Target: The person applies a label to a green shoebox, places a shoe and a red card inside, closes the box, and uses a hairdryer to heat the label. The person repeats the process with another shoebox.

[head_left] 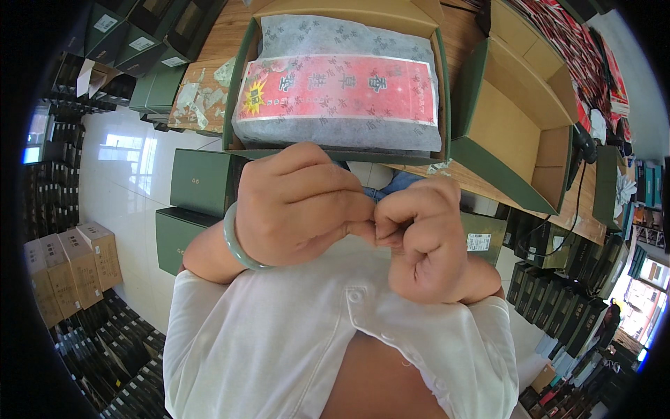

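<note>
My left hand (303,206), with a pale green bangle (237,244) on its wrist, is closed, its fingertips pinched together in front of my chest. My right hand (426,237) is curled closed too, and its fingertips meet those of the left. Whatever the two pinches hold, if anything, is hidden by the fingers. Just beyond them lies an open green box (335,155). Inside it is a bundle in grey printed tissue paper (342,35). A red rectangular packet (338,87) with a yellow starburst shows across the bundle; I cannot tell whether it lies over or under the tissue.
An open green box (509,112) with a brown inside stands at the right of the wooden table (202,77). A black cable (578,202) hangs there. Green boxes (202,181) are stacked at left, brown cartons (91,258) farther off. A pile of red packets (558,35) lies at far right.
</note>
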